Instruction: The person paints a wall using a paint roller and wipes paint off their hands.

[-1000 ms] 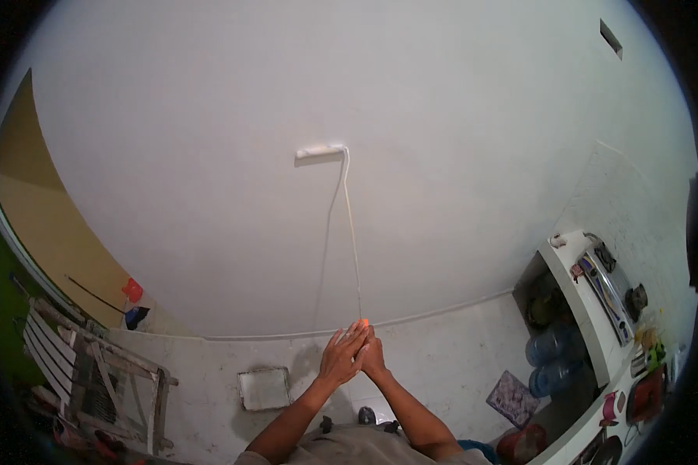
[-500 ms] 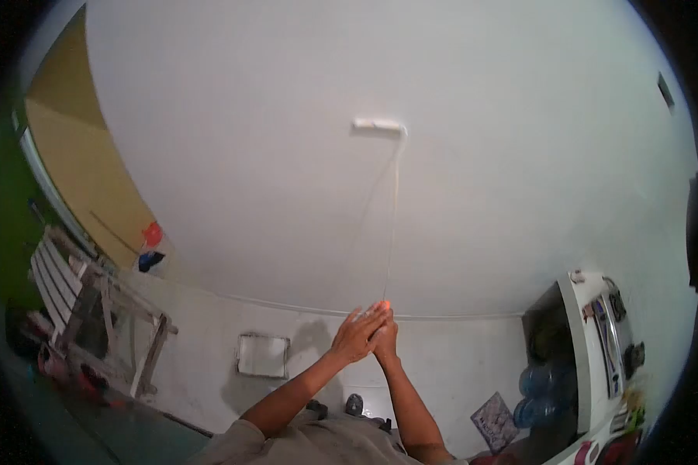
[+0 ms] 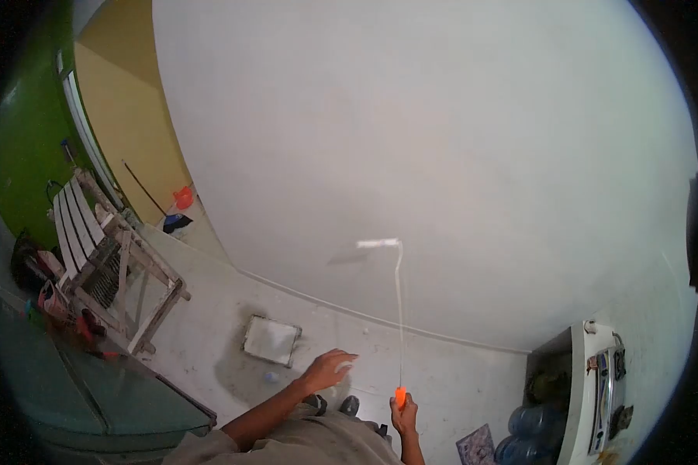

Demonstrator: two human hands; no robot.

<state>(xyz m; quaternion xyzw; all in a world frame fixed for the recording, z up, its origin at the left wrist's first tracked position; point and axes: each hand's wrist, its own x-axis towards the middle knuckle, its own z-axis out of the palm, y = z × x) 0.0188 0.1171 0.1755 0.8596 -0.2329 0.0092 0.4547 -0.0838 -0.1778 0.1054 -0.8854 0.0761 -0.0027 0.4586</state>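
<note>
As the paint roller (image 3: 399,287) reaches forward from the person, its white sleeve (image 3: 378,243) is placed before the pale wall (image 3: 442,116), and a soft shadow (image 3: 347,256) falls on this wall at the lower left of the sleeve. Whether the sleeve touches the wall, one cannot tell with certainty. From the right end of the sleeve, a thin light rod (image 3: 401,333) bends and goes down to the orange handle (image 3: 400,397). This handle is in the right hand (image 3: 404,417), whose fingers are closed around it. The left hand (image 3: 329,370) is apart from the handle, to the left of it; its fingers are loosely open, pointing to the right, and nothing is seen in them.

Below this hand, a dark shoe (image 3: 350,405) shows on the pale floor (image 3: 457,380). To the left of the hand, a whitish square tray (image 3: 295,347) lies flat, with a small pale object (image 3: 271,377) near it. Farther left there stands a wooden frame (image 3: 157,318), with white slats (image 3: 77,225) above it. A blue broom head (image 3: 177,223) and a red object (image 3: 183,197) are near the yellow wall (image 3: 124,93). On the right side, large bluish bottles (image 3: 531,421) are beside a patterned square piece (image 3: 475,444).
</note>
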